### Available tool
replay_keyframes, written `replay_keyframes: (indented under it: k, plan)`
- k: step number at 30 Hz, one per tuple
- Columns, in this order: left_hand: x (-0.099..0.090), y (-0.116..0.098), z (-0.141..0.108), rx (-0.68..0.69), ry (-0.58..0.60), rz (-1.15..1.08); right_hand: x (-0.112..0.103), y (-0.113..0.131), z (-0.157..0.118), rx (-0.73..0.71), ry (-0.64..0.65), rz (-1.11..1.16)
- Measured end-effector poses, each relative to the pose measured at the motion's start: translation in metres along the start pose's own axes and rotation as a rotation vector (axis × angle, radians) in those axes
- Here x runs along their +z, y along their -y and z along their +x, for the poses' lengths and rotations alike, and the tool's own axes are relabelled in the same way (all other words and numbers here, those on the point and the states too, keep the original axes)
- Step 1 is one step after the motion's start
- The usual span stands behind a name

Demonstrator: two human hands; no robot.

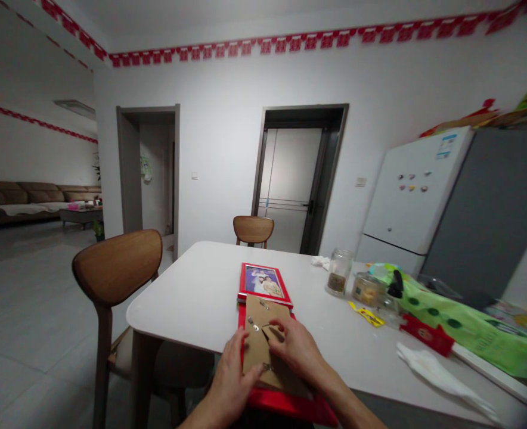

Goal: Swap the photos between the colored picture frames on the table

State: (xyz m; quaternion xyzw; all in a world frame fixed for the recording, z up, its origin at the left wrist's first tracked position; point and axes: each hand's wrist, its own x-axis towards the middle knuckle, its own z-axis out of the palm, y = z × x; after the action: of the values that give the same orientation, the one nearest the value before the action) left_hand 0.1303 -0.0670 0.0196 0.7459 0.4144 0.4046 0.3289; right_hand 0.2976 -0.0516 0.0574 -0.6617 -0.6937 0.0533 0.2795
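A red picture frame [281, 403] lies face down at the table's near edge, its brown backing board [257, 307] with small metal clips turned up. My left hand [234, 369] grips the frame's left side, thumb resting on the board. Curled over the board's middle, my right hand [294, 345] has its index finger and thumb at a slightly raised flap; a dark gap shows beside it. Its other fingertips are partly hidden. Just beyond, touching or overlapping the far end, lies a second red frame [263, 280], face up with a photo of people.
The white table [183, 304] holds a glass jar [339, 273], a smaller container [367, 290], a yellow packet [367, 314], a white tissue [445, 375] and a green package [469, 333] on the right. Wooden chairs stand at the left [120, 268] and far side [253, 229].
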Motion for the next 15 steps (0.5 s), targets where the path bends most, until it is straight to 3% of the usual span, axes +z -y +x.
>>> replay_keyframes:
  k: [7, 11, 15]
  plan:
    - [-0.021, 0.005, 0.021, -0.214, -0.152, -0.555, 0.003, 0.049, -0.004, -0.138, -0.043, 0.138]
    - [-0.034, 0.019, 0.023, -0.339, -0.149, -0.617, 0.01, 0.029, -0.009, -0.094, 0.005, 0.163]
    - [-0.061, 0.042, 0.029, -0.39, -0.271, -0.589, 0.009, -0.006, -0.018, -0.074, 0.098, -0.021]
